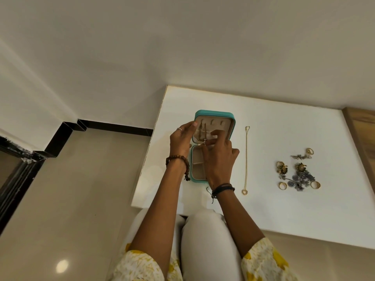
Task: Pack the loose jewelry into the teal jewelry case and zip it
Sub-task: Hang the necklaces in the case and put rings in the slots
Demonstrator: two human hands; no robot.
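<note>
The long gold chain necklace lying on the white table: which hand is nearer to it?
Right. The right hand works at the open teal case just beside the necklace; the left hand is beyond the case.

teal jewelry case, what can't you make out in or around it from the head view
Head view only:
- Right half of the teal jewelry case tray: hidden under the right hand.
- What the right hand's grip pinches at the hinge: too small; looks like a chain.
- Zipper: too small to see.
- Lid's left edge: covered by the left hand.
- Earring and ring pile: pieces overlap, too small to count.
</note>
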